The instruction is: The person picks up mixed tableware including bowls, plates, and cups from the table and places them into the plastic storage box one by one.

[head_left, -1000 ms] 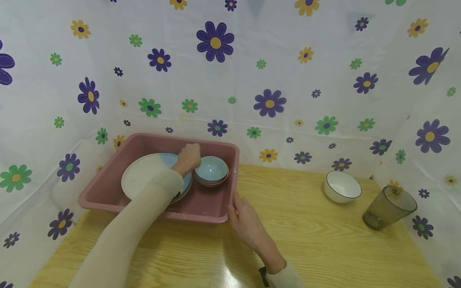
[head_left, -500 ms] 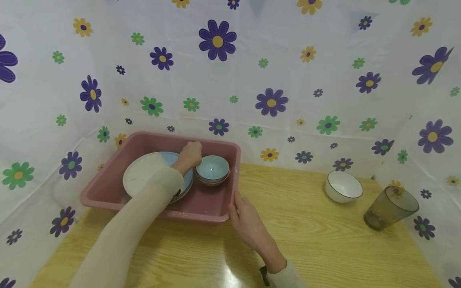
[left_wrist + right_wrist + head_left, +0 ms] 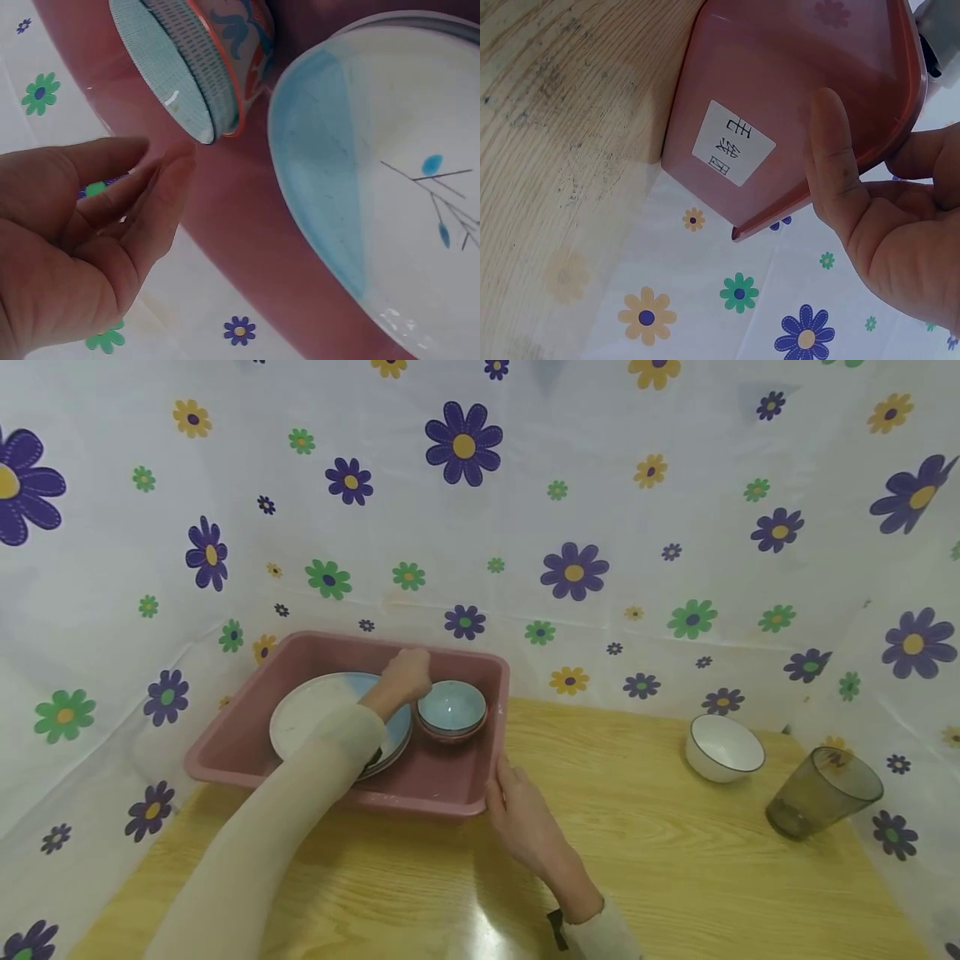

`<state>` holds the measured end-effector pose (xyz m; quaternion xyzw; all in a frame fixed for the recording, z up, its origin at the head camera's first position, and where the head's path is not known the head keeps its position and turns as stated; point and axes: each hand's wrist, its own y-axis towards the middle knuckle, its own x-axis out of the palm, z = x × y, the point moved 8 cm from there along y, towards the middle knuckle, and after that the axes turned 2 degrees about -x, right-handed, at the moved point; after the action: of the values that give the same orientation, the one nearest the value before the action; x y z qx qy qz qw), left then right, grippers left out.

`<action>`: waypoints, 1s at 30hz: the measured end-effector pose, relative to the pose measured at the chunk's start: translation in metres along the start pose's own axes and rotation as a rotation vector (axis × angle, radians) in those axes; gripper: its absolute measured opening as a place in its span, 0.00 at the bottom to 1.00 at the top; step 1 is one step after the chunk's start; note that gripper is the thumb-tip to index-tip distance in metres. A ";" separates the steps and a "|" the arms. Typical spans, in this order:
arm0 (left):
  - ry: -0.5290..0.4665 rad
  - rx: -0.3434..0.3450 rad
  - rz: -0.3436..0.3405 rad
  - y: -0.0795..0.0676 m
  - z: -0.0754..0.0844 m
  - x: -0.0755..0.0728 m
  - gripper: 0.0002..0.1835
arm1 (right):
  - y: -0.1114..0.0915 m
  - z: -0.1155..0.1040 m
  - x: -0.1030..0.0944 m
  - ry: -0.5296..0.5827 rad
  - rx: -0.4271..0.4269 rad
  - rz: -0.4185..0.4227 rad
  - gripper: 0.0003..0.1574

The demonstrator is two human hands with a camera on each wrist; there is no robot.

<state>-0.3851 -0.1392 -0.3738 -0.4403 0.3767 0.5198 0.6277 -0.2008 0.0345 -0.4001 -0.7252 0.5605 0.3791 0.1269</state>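
A pink plastic basin (image 3: pixel 442 802) holds stacked plates (image 3: pixel 311 714) and, to their right, a stack of bowls (image 3: pixel 452 703) with a light blue one on top. My left hand (image 3: pixel 407 677) reaches over the plates to the bowls' left side. In the left wrist view, this left hand (image 3: pixel 97 217) has relaxed, bent fingers, with fingertips right by the rim of the light blue bowl (image 3: pixel 169 75) and nothing between them. At the basin's near right corner, my right hand (image 3: pixel 528 818) grips the rim. The right wrist view shows its thumb (image 3: pixel 832 142) against the outer wall.
On the wooden table (image 3: pixel 615 860), a white bowl with a dark rim (image 3: pixel 723 748) and a tinted glass (image 3: pixel 821 793) stand at the right. A white flowered sheet (image 3: pixel 525 527) hangs behind and along both sides. The basin's outer wall carries a white label (image 3: pixel 733 142).
The head view has shifted slightly, so basin and dishes appear a little farther right. Both hands stay in nearly the same places at the basin.
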 end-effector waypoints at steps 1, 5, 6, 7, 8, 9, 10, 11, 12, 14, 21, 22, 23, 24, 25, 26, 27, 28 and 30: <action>0.008 0.008 -0.003 -0.001 0.003 0.000 0.08 | 0.000 0.000 0.000 -0.004 0.000 -0.005 0.33; 0.067 0.047 -0.031 -0.005 0.017 0.002 0.06 | 0.000 0.001 -0.001 -0.021 -0.007 -0.013 0.32; 0.079 0.052 -0.033 -0.006 0.020 0.002 0.07 | 0.000 0.001 -0.001 -0.020 -0.009 -0.012 0.32; 0.085 0.056 -0.034 -0.007 0.022 0.003 0.08 | 0.000 0.001 -0.001 -0.019 -0.014 -0.011 0.32; 0.092 0.058 -0.038 -0.008 0.024 0.003 0.08 | 0.000 0.001 -0.002 -0.015 -0.018 -0.010 0.32; 0.093 0.060 -0.040 -0.009 0.026 0.004 0.08 | 0.000 0.000 -0.002 -0.011 -0.023 -0.007 0.31; 0.091 0.060 -0.041 -0.011 0.028 0.004 0.08 | 0.001 -0.001 -0.003 -0.010 -0.028 -0.004 0.31; 0.089 0.062 -0.038 -0.012 0.029 0.004 0.07 | 0.000 -0.001 -0.003 -0.005 -0.028 -0.006 0.32; 0.081 0.066 -0.034 -0.014 0.031 0.004 0.07 | 0.001 -0.001 -0.003 0.004 -0.027 -0.006 0.32; 0.063 0.081 -0.026 -0.017 0.035 0.003 0.06 | 0.001 0.000 -0.004 0.026 -0.019 -0.009 0.32; -0.023 0.193 0.023 -0.034 0.054 -0.006 0.08 | 0.004 0.005 -0.006 0.080 0.002 -0.023 0.32; -0.035 0.211 0.028 -0.037 0.057 -0.008 0.09 | 0.003 0.006 -0.007 0.084 0.003 -0.026 0.32; -0.045 0.225 0.032 -0.040 0.060 -0.010 0.10 | 0.003 0.006 -0.007 0.089 0.001 -0.031 0.32; -0.053 0.237 0.036 -0.044 0.063 -0.012 0.11 | 0.003 0.007 -0.007 0.095 0.001 -0.035 0.33; -0.061 0.242 0.039 -0.048 0.066 -0.014 0.12 | 0.002 0.007 -0.007 0.099 0.002 -0.039 0.33; -0.068 0.251 0.041 -0.052 0.069 -0.017 0.13 | 0.002 0.008 -0.008 0.101 0.004 -0.042 0.33; -0.075 0.255 0.039 -0.056 0.071 -0.019 0.14 | 0.002 0.008 -0.008 0.103 0.005 -0.046 0.33; -0.086 0.261 0.037 -0.060 0.073 -0.022 0.15 | 0.001 0.008 -0.008 0.102 0.007 -0.050 0.33; -0.110 0.268 0.037 -0.068 0.075 -0.026 0.16 | 0.001 0.009 -0.009 0.101 0.011 -0.057 0.33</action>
<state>-0.3221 -0.0817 -0.3137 -0.3166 0.4159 0.4995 0.6909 -0.2062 0.0458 -0.3999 -0.7583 0.5475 0.3353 0.1131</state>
